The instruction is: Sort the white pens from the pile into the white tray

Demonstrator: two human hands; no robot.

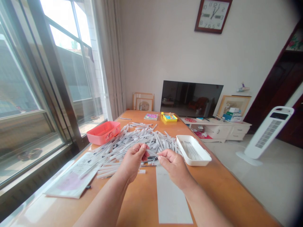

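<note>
Between my two hands, a thin whitish translucent pen (152,153) is held above the front of a big pile of similar pens (132,137). My left hand (136,157) pinches one end with thumb and forefinger. At the other end, the fingertips of my right hand (174,164) are closed on it. The fingers cover both ends. Below my right hand, a long white paper strip (174,198) lies on the wooden table (139,201). To the right stands a white plastic tray (201,157) with several slim pen pieces (190,149) inside.
A red plastic basket (98,136) sits left of the pile. Nearer lies a paper booklet (71,181), partly under pens. At the far end are a purple booklet (151,117) and a yellow box (169,118). A window (68,60) borders the left; a white tower fan (265,135) stands right.
</note>
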